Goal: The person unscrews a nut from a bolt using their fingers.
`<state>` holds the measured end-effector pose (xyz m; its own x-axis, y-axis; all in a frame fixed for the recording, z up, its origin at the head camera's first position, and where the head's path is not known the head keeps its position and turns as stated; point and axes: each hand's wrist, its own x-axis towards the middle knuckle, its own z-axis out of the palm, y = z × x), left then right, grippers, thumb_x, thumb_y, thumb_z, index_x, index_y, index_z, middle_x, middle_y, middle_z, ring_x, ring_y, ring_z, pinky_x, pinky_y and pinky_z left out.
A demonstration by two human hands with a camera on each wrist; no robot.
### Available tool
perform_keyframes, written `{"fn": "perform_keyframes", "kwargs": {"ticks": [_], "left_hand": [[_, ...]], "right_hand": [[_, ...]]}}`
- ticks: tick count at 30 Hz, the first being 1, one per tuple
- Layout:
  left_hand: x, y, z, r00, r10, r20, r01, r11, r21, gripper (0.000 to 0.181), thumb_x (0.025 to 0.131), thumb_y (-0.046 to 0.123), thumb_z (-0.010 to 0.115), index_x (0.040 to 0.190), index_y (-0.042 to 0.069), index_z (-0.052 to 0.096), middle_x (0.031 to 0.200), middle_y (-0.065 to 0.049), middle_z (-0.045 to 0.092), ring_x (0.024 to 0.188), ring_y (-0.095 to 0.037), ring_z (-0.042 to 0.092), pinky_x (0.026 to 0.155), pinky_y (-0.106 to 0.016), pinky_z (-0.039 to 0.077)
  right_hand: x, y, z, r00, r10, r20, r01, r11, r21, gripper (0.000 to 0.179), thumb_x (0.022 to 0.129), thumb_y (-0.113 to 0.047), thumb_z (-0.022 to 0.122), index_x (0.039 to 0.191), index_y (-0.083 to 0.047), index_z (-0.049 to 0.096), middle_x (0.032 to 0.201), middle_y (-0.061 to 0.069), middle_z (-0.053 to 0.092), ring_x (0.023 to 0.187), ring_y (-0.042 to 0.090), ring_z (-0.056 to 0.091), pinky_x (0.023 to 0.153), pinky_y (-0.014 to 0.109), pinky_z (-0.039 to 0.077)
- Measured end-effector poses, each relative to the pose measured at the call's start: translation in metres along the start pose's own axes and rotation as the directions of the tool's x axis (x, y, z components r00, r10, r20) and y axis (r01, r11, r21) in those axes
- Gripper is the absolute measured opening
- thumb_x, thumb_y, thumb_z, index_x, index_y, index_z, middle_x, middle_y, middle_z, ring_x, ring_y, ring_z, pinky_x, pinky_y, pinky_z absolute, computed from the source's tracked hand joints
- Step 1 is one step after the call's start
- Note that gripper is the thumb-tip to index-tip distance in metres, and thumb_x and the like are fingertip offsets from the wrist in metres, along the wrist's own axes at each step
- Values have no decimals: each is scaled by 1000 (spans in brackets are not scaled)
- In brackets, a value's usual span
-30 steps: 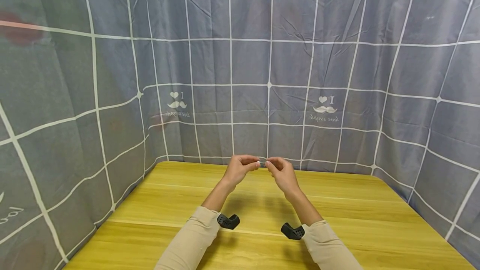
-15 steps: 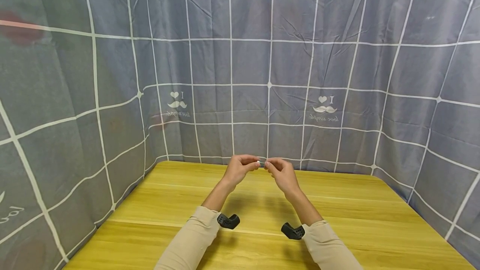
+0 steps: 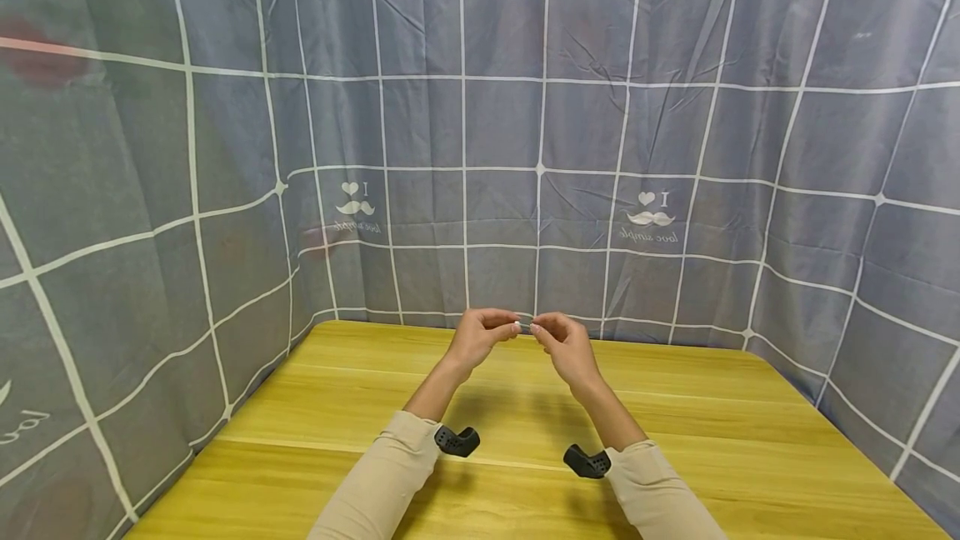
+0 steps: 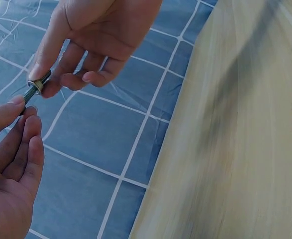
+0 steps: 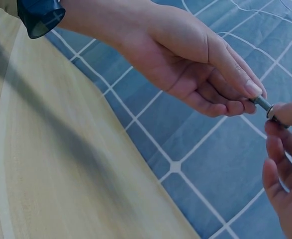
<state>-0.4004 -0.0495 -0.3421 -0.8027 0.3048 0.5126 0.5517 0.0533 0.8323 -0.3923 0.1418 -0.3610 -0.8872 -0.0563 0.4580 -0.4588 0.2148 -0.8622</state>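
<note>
Both hands are raised over the far edge of the table with their fingertips close together. My left hand point(image 3: 476, 337) pinches one end of a threaded metal bolt point(image 4: 29, 94) between thumb and fingers. Its end inside those fingertips is hidden. Around the shank sits a nut point(image 4: 36, 85), which the thumb and index finger of my right hand point(image 3: 567, 352) pinch. Beyond the nut, a dark end of the bolt sticks out in the left wrist view. In the right wrist view, the left hand point(image 5: 185, 64) comes from the upper left, while the right hand point(image 5: 290, 169) fills the right edge.
The yellow wood-grain table point(image 3: 360, 407) lies below the forearms. A grey-blue curtain point(image 3: 495, 132) with white grid lines hangs behind it and along both sides. Black wrist devices point(image 3: 457, 442) stick out from both beige sleeves point(image 3: 390, 473).
Both hands stay in nearly the same place. The right fingertips came slightly closer to the left ones half a second ago and are now a little farther apart again.
</note>
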Motion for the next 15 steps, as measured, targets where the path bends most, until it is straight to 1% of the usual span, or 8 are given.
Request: {"fn": "perform_keyframes", "kwargs": {"ticks": [3, 4, 5, 7, 10, 11, 12, 15], "left_hand": [[1, -1, 0, 1000, -2, 6, 2, 1000, -12, 21, 99, -1, 69, 116, -12, 72, 113, -29, 71, 98, -33, 72, 90, -40, 58], [1, -1, -1, 1000, -1, 6, 1, 1000, -13, 21, 99, -1, 69, 116, -12, 72, 113, -30, 71, 98, -33, 72, 90, -40, 58], [1, -1, -1, 1000, 1, 6, -1, 1000, -13, 21, 99, -1, 69, 116, -12, 72, 113, -29, 71, 98, -32, 72, 89, -40, 58], [1, -2, -1, 1000, 4, 6, -4, 1000, -10, 21, 99, 0, 69, 116, -12, 72, 113, -28, 71, 98, -31, 72, 89, -40, 58], [0, -2, -1, 1000, 7, 1, -7, 1000, -1, 21, 99, 0, 69, 116, -11, 73, 111, -25, 73, 97, -30, 72, 89, -40, 58], [0, -2, -1, 1000, 7, 2, -7, 1000, -1, 22, 99, 0, 69, 116, -11, 73, 111, -25, 73, 98, -31, 72, 89, -40, 58], [0, -2, -1, 1000, 8, 2, -8, 1000, -3, 22, 99, 0, 69, 116, -12, 73, 111, -25, 73, 98, -32, 72, 89, -40, 58], [0, -2, -1, 1000, 7, 3, -7, 1000, -11, 21, 99, 0, 69, 116, -12, 72, 112, -27, 72, 98, -34, 72, 89, -40, 58]], "right_hand": [[-8, -17, 0, 1000, -21, 16, 21, 1000, -11, 21, 103, -2, 63, 122, 7, 65, 121, 25, 65, 110, 42, 63, 96, 53, 51], [-7, -16, 0, 1000, -20, 15, 20, 1000, -8, 24, 103, -4, 64, 125, 7, 64, 125, 25, 64, 112, 40, 63, 97, 52, 52], [-6, -13, 0, 1000, -19, 11, 19, 1000, -9, 26, 104, -7, 64, 126, 6, 64, 124, 23, 65, 111, 38, 64, 96, 50, 52], [-1, -2, 0, 1000, -8, -1, 8, 1000, -7, 29, 105, -13, 65, 127, 5, 65, 121, 20, 67, 107, 35, 64, 95, 51, 53], [7, 17, 0, 1000, 1, -15, -1, 1000, -4, 28, 105, -20, 65, 123, 2, 69, 113, 14, 70, 104, 34, 62, 92, 50, 53], [7, 17, 0, 1000, -4, -14, 4, 1000, -6, 26, 105, -19, 65, 121, 2, 70, 111, 12, 70, 104, 34, 63, 91, 49, 53], [7, 18, -1, 1000, -9, -10, 9, 1000, -2, 24, 105, -17, 65, 120, 2, 70, 113, 13, 70, 105, 35, 63, 92, 50, 53], [7, 17, -1, 1000, -31, -3, 31, 1000, 6, 22, 102, -11, 68, 121, 0, 69, 120, 17, 68, 108, 36, 64, 95, 50, 53]]}}
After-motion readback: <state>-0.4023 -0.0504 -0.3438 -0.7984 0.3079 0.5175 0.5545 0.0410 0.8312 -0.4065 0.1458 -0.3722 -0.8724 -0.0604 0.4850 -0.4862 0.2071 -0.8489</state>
